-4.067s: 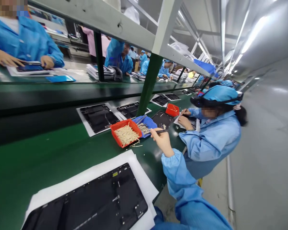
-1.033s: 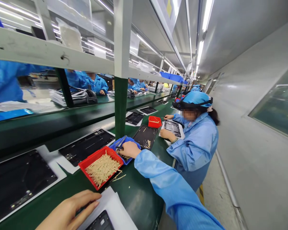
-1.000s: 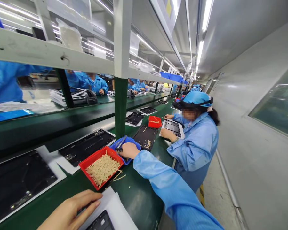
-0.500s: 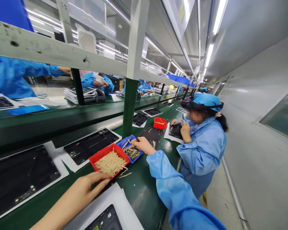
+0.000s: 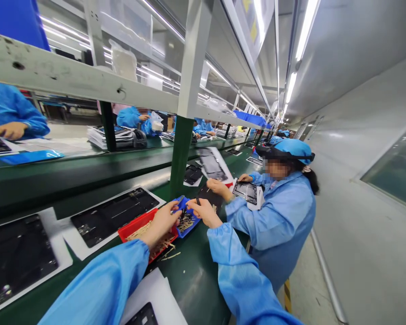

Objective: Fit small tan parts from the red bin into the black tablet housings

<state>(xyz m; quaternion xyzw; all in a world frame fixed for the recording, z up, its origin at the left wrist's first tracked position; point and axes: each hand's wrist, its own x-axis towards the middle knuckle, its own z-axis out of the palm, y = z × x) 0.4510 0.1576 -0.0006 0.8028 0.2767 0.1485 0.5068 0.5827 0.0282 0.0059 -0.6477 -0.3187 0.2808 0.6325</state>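
My right hand [image 5: 205, 212] is closed round black tweezers [image 5: 198, 200], whose dark end shows above the fingers. It is over the blue tray [image 5: 193, 229], which holds short tan strips and dark pieces. My left hand [image 5: 162, 221] reaches across the red tray [image 5: 123, 232] to the blue tray's left side. Its thumb and fingers are pinched together close to the right fingertips; what they hold, if anything, I cannot make out. Tan strips [image 5: 171, 256] partly fill the red tray, and a few lie on the green bench beside it.
Black tablet housings [image 5: 113, 216] lie on white sheets to the left; another [image 5: 144, 316] is in front. A green-and-white post [image 5: 182, 149] stands behind the trays. A co-worker [image 5: 274, 212] on the right holds up a housing on white paper [image 5: 216, 164].
My left hand has moved from the red tray's near edge to the blue tray, beside my right hand. The co-worker has lifted a housing with its paper.
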